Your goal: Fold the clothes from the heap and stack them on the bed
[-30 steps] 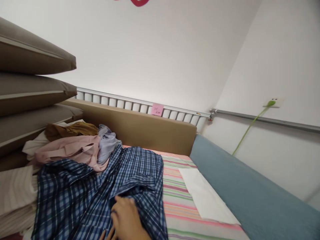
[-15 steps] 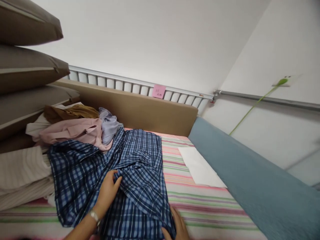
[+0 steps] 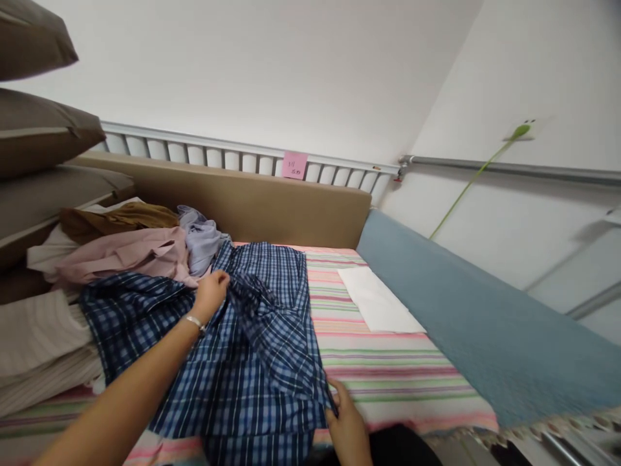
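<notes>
A blue plaid shirt [image 3: 233,362] lies spread on the striped cover, wrinkled, with one front panel lifted and folded over in the middle. My left hand [image 3: 212,292], a bracelet [image 3: 196,323] at its wrist, pinches the shirt's edge near the upper middle. At the lower right, my right hand [image 3: 345,417] grips the shirt's side edge between thumb and fingers. Part of the shirt lies against a heap with a pink garment [image 3: 130,255], a light purple garment [image 3: 201,239] and a brown garment [image 3: 121,220].
Striped beige cloth [image 3: 41,330] lies at the left below stacked brown cushions [image 3: 43,129]. A white sheet [image 3: 381,301] rests on the striped cover [image 3: 388,382]. Behind stand a tan backrest [image 3: 266,207] and a radiator [image 3: 213,158]; a blue-covered armrest [image 3: 451,298] borders the right.
My left hand has moved up and away along the shirt, pulling its front edge with it. My right hand has closed on the side edge. The view has shifted slightly.
</notes>
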`<state>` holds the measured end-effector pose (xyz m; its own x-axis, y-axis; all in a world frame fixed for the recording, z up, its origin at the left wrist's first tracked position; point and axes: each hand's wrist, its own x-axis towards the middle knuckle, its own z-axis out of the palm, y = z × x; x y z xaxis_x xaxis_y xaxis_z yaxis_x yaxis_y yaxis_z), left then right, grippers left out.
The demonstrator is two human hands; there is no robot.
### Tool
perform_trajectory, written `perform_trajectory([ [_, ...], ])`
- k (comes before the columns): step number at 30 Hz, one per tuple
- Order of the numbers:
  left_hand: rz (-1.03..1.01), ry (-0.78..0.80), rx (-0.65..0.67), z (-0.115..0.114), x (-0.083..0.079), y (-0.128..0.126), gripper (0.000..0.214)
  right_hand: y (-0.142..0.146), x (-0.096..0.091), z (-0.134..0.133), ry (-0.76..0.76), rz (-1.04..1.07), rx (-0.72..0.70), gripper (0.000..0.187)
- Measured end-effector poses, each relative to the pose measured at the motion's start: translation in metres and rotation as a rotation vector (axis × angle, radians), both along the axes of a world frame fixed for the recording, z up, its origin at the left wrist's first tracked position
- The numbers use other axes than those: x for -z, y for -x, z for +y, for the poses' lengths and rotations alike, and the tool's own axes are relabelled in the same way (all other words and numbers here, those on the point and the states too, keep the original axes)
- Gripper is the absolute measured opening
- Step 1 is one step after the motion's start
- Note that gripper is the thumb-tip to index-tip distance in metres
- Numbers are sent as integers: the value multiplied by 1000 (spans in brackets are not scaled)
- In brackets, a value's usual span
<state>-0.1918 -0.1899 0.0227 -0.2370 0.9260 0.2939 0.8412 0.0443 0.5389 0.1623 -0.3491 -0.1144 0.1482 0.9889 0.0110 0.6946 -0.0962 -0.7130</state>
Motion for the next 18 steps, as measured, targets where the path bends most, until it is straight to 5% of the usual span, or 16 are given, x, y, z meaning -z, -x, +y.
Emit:
perform_trajectory([
  [2, -20, -85, -18, -6, -15, 17, 32, 0, -1, -5, 1, -52, -12, 45],
  [4, -32, -132, -67, -18, -12, 37, 33, 1, 0, -9, -13, -108, -30, 44],
  [11, -38, -6, -167, -56, 45, 72, 18, 3, -4, -15, -90, -226, -81, 43],
  [18, -38, -196, -116, -72, 24, 67, 30, -6, 7, -16, -260, -390, -290, 41],
])
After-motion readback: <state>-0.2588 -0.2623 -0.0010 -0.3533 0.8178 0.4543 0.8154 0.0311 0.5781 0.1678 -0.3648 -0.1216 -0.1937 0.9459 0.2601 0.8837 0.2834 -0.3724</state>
